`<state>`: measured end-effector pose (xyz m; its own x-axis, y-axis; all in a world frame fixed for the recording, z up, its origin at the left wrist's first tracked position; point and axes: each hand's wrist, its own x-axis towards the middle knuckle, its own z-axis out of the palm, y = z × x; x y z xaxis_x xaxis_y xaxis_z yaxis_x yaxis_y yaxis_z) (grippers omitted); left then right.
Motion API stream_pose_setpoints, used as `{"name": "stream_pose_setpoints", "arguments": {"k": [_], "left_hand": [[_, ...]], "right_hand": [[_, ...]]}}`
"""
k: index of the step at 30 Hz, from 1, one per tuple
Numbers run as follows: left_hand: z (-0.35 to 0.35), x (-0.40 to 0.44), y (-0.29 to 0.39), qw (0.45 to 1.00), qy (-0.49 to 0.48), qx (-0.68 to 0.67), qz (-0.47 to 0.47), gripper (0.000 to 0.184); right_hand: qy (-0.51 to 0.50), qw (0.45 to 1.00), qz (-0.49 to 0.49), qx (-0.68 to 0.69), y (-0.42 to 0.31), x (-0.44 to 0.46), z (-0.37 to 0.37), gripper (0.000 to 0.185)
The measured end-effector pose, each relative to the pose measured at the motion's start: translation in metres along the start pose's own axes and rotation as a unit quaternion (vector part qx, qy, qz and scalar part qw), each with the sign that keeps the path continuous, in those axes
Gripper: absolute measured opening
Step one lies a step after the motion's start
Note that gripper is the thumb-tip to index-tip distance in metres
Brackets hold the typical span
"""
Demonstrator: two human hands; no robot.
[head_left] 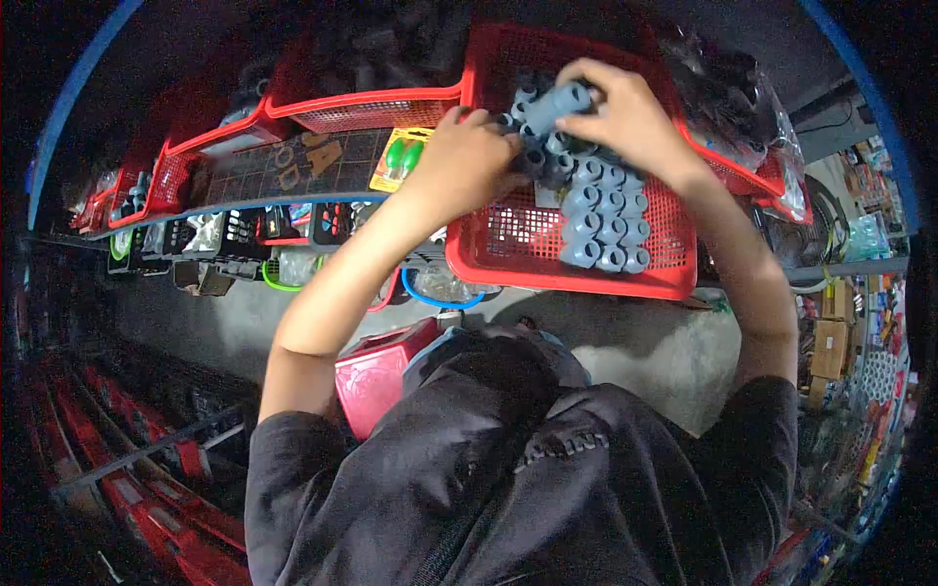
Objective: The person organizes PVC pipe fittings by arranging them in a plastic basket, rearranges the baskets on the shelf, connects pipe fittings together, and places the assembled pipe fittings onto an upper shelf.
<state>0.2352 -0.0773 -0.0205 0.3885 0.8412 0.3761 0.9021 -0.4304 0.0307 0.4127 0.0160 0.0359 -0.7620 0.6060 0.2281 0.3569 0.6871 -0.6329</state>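
Observation:
My right hand point(630, 117) is closed around a blue-grey plastic pipe fitting point(557, 105), its round open end facing up to the right. This fitting is held above a red perforated basket point(572, 280). Inside the basket, similar pipe fittings point(608, 210) lie packed in neat rows at the front right. My left hand point(469, 161) reaches over the basket's left side, fingers curled in against darker grey fittings point(533, 161). What its fingers grip is partly hidden and blurred.
More red baskets point(366, 98) line the shelf to the left and right. A yellow card with green items point(399, 156) lies left of my left wrist. Below the shelf are a blue-rimmed basin point(440, 293) and a pink stool point(376, 376) beside my legs.

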Motion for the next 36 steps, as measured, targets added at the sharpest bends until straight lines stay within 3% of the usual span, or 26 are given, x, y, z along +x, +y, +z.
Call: {"name": "stream_pose_setpoints", "arguments": {"k": [1,5,6,7,8,9,10,12,17,27,32,34,35,36], "left_hand": [[-0.008,-0.002,0.001,0.999,0.012,0.002,-0.034,0.028],[-0.023,-0.015,-0.005,0.989,0.088,-0.073,-0.095,0.031],[-0.025,-0.021,-0.005,0.984,0.113,-0.085,-0.109,0.03],[-0.028,-0.027,-0.004,0.979,0.137,-0.084,-0.122,0.029],[-0.029,-0.033,-0.004,0.979,0.139,-0.082,-0.124,0.029],[-0.03,-0.039,-0.004,0.976,0.129,-0.103,-0.145,0.029],[-0.029,-0.044,-0.005,0.971,0.12,-0.124,-0.166,0.028],[-0.027,-0.054,-0.005,0.967,0.128,-0.121,-0.181,0.028],[-0.013,-0.076,-0.007,0.951,0.148,-0.154,-0.221,0.024],[-0.004,-0.094,-0.014,0.913,0.171,-0.205,-0.308,0.016],[-0.013,-0.095,-0.032,0.919,0.211,-0.159,-0.293,0.023],[-0.011,-0.099,-0.058,0.917,0.253,-0.121,-0.284,0.031],[-0.004,-0.1,-0.078,0.903,0.272,-0.141,-0.301,0.032],[-0.017,-0.093,-0.091,0.914,0.249,-0.147,-0.284,0.034]], "right_hand": [[0.003,0.998,0.023,0.054,0.01,0.014,0.002,0.031],[0.075,0.985,-0.018,-0.155,0.054,0.069,0.025,0.047],[0.084,0.988,-0.073,-0.106,0.072,0.08,0.034,0.051],[0.077,0.988,-0.054,-0.121,0.088,0.092,0.045,0.051],[0.07,0.988,-0.034,-0.136,0.087,0.099,0.051,0.05],[0.007,0.999,-0.043,-0.028,0.089,0.1,0.052,0.05],[0.005,0.999,-0.046,-0.028,0.089,0.103,0.056,0.05],[0.047,0.977,-0.039,-0.203,0.095,0.107,0.069,0.054],[-0.03,0.977,0.016,-0.213,0.107,0.114,0.078,0.06],[-0.044,0.954,0.025,-0.297,0.079,0.106,0.076,0.058],[0.006,0.963,-0.025,-0.27,0.102,0.103,0.08,0.061],[0.055,0.986,0.046,-0.152,0.08,0.099,0.068,0.052],[0.073,0.996,-0.032,-0.046,0.085,0.103,0.066,0.04],[0.071,0.996,-0.036,-0.047,0.072,0.103,0.062,0.04]]}}
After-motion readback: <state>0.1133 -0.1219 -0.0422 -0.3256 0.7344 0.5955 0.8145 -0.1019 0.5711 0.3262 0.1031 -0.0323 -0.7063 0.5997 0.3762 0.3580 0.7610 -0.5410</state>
